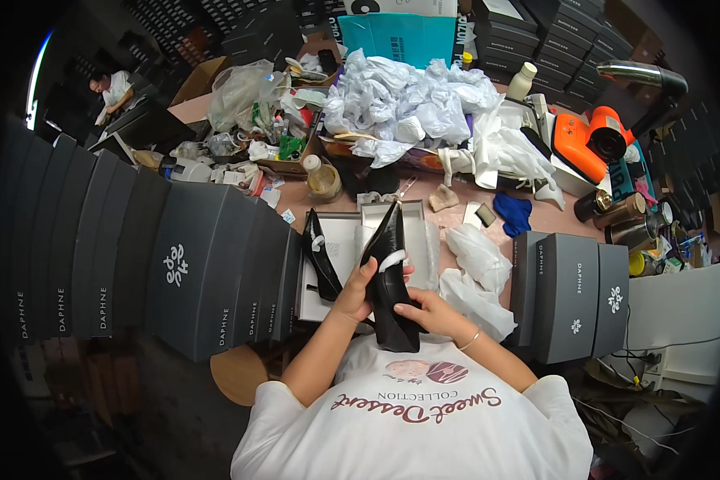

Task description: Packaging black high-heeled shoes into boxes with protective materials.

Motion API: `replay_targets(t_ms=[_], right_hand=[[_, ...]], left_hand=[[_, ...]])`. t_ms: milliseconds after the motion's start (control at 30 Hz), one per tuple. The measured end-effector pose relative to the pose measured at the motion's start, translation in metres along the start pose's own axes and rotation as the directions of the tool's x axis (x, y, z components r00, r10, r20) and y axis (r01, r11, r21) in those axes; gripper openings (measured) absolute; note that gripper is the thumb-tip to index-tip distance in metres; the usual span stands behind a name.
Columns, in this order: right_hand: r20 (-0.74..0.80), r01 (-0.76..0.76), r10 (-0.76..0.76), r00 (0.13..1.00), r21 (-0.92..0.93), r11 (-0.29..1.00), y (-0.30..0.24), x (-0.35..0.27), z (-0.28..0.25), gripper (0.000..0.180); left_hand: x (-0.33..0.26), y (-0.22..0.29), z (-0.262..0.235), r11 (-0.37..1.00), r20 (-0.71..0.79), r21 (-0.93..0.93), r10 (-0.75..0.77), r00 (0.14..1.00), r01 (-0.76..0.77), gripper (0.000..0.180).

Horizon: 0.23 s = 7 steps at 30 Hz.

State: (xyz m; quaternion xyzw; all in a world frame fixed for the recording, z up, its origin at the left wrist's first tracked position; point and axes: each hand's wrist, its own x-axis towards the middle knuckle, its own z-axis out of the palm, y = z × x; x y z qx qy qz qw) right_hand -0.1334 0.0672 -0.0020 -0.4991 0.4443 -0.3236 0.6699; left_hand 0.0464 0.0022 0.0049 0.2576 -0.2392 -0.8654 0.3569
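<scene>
A black pointed-toe shoe [390, 296] with a white band-like piece across its opening is held close to my chest, toe pointing away from me. My left hand [358, 290] is closed round its left side. My right hand [430, 310] grips the heel half from the right, thumb lying on the shoe. The second black shoe [322, 264], with white stuffing showing in it, rests just left of my left hand in an open shoe box [304, 292]. Behind the held shoe lies a pale box part [414, 212], partly covered. My fingers under the shoe are mostly hidden.
Stacked dark shoe boxes [196, 264] stand at left, more boxes [568, 296] at right. Crumpled white paper [408, 96] fills a container behind. White wrapping [480, 260], a blue cloth [512, 214], a glue jar [322, 178] and an orange heat gun [584, 144] surround the workspace.
</scene>
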Motion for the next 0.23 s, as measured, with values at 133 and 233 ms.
replay_targets(t_ms=[133,233], right_hand=[[-0.297,-0.006,-0.006,0.955,-0.039,0.999,-0.013,-0.027,-0.048,0.031],[-0.493,0.215,-0.361,0.792,-0.329,0.920,-0.026,-0.035,-0.060,0.033]], left_hand=[[-0.011,0.006,0.015,0.985,0.004,0.173,0.027,1.000,-0.028,0.083],[-0.012,0.008,0.021,0.951,0.118,0.301,0.041,0.992,-0.075,0.089]])
